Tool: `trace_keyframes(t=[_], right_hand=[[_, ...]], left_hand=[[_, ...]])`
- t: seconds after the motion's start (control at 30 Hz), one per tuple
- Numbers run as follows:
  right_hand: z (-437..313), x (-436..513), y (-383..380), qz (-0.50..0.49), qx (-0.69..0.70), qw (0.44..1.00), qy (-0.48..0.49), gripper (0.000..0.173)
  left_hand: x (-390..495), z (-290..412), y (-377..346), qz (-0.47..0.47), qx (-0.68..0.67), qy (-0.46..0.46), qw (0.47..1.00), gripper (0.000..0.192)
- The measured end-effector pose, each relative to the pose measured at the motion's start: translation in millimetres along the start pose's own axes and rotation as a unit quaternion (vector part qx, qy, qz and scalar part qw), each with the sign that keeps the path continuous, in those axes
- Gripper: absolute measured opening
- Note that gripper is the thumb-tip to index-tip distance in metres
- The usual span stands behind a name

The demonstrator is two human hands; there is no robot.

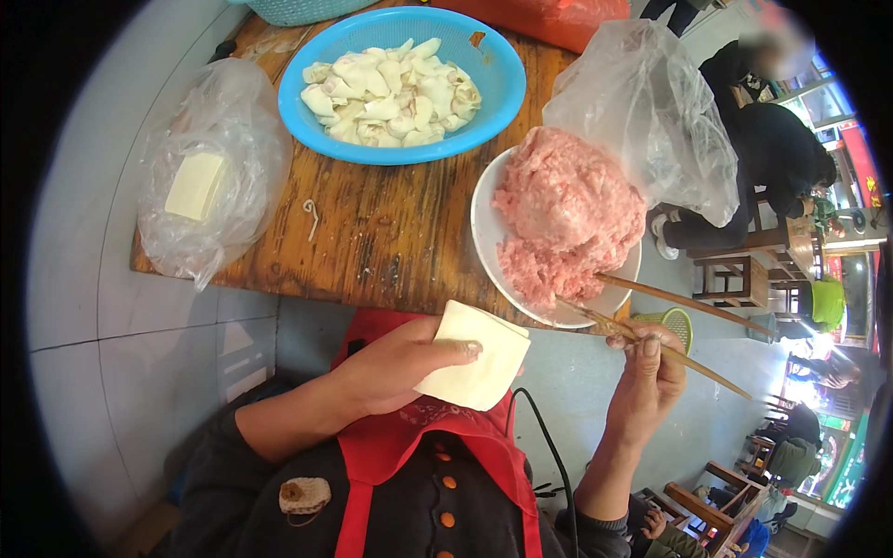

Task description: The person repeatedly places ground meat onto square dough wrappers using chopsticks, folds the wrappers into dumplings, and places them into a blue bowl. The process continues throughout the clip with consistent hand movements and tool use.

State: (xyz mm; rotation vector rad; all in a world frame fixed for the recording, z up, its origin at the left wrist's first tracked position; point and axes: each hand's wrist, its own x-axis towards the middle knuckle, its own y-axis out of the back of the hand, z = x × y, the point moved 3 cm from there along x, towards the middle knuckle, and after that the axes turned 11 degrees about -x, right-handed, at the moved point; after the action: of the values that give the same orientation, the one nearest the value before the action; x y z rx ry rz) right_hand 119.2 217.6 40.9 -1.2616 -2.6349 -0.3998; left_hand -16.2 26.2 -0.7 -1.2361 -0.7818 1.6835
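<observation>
My left hand (401, 359) holds a stack of square dough wrappers (478, 359), thumb on top, just off the table's near edge. In my right hand (649, 376) is a thin wooden chopstick (704, 374), its tip at the minced meat (572, 195). The meat is heaped in a white bowl (488, 268) at the table's right corner. Another chopstick (687, 300) leans from the meat over the rim. Behind the bowl, a blue plastic basket (398, 155) contains many folded wrapped dumplings (391, 94). More square wrappers (195, 185) lie at the left with a clear plastic bag (244, 146).
A clear plastic bag (649, 111) stands behind the bowl, near a red plastic bag (530, 17). A dough scrap (311, 217) lies on the wooden table (391, 230). A green basket (677, 328) is on the floor. People sit or bend at tables to the right.
</observation>
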Motion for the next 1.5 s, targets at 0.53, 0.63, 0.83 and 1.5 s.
trace_keyframes(t=[0.53,0.63,0.83,1.5], right_hand=[[-3,-10,-11,-0.042,0.006,0.997,-0.064,0.014],[-5,-6,-20,-0.066,0.004,0.993,-0.095,0.015],[-6,-11,-15,-0.127,0.012,0.988,-0.086,0.018],[-24,-34,-18,-0.099,0.073,0.992,-0.026,0.019]], left_hand=[[3,-2,-9,-0.091,0.196,-0.011,0.976,0.053],[1,-2,-10,-0.119,0.254,-0.046,0.959,0.057],[-5,8,-4,-0.094,0.315,-0.097,0.939,0.061],[-11,10,11,0.025,0.114,-0.041,0.992,0.036]])
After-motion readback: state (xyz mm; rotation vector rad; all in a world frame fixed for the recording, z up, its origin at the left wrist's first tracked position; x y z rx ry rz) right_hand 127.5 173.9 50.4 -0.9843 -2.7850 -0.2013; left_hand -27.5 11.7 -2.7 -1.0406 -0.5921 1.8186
